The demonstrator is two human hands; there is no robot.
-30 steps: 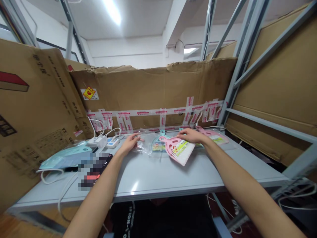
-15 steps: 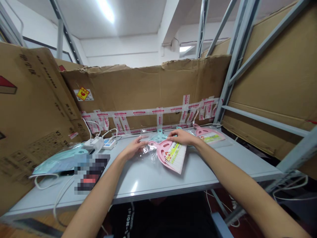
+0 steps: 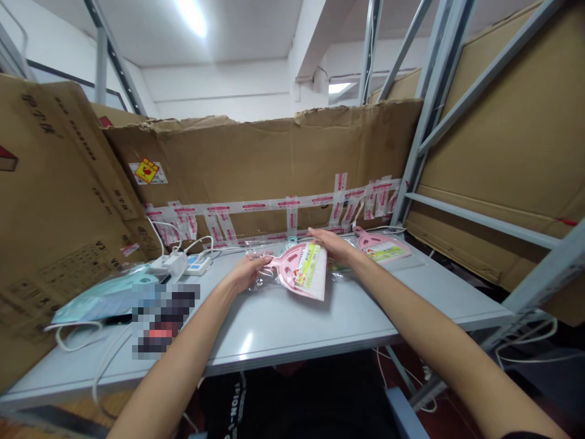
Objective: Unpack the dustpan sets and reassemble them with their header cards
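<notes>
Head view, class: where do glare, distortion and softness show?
Head view: the ceiling light is blown out; head view: a glare streak crosses the table; head view: apparent wide-angle distortion stretches the margins; head view: small print on the label of the pink dustpan is too soft to read.

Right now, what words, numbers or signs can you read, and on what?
"V3": left box; its other print is blurred.
"ION": black clothing; ends unclear.
Yellow sticker on back box: red symbol, print too small.
Tape: too small.
Labels on pink dustpans: too blurred.
</notes>
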